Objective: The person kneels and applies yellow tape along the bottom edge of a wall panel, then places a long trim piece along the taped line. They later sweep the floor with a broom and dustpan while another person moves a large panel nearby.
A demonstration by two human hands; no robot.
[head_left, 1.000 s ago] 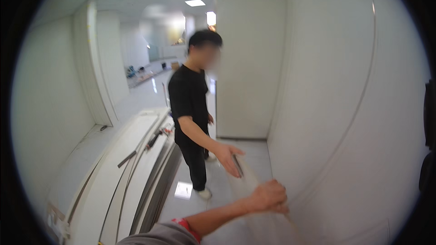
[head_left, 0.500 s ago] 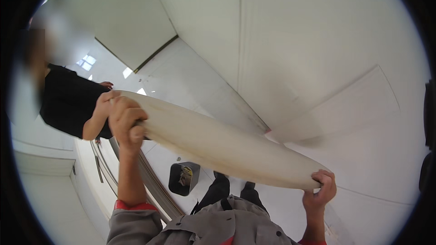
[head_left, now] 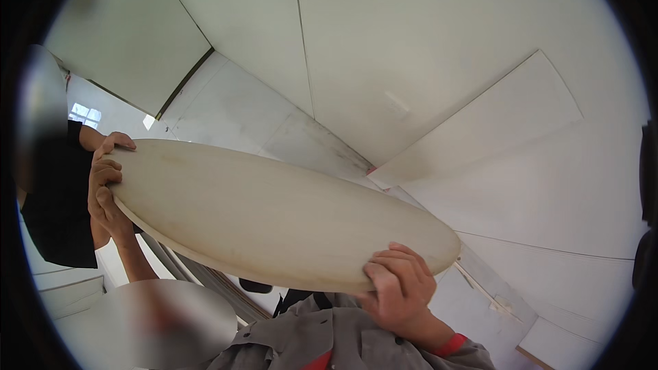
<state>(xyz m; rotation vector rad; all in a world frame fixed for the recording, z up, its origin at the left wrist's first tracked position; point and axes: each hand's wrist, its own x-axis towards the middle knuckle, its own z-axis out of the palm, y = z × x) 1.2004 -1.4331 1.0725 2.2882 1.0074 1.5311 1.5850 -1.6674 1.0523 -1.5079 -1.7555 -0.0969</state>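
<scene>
A long off-white board [head_left: 274,212] with rounded ends and faint brownish stains slants across in front of my body, its broad face up toward me. My left hand [head_left: 106,195] grips its left end, with fingers curled over the edge. Close above it, a co-worker's hand [head_left: 115,142] touches the same end. My right hand [head_left: 403,284] holds the near edge by the right end, with fingers bent over the top face. The board's underside and whatever of my hands lies beneath it are hidden.
A co-worker in black clothing [head_left: 58,199] stands at the left. Pale wall panels [head_left: 384,41] rise ahead, with a white sheet [head_left: 486,120] against them at the right. Below the board, a dark bin [head_left: 256,286] shows in part. Tiled floor [head_left: 233,103] lies beyond.
The board has tipped so more of its broad face shows, and its left end has shifted left with my left hand. My right hand has moved left along it. The bin is now mostly covered.
</scene>
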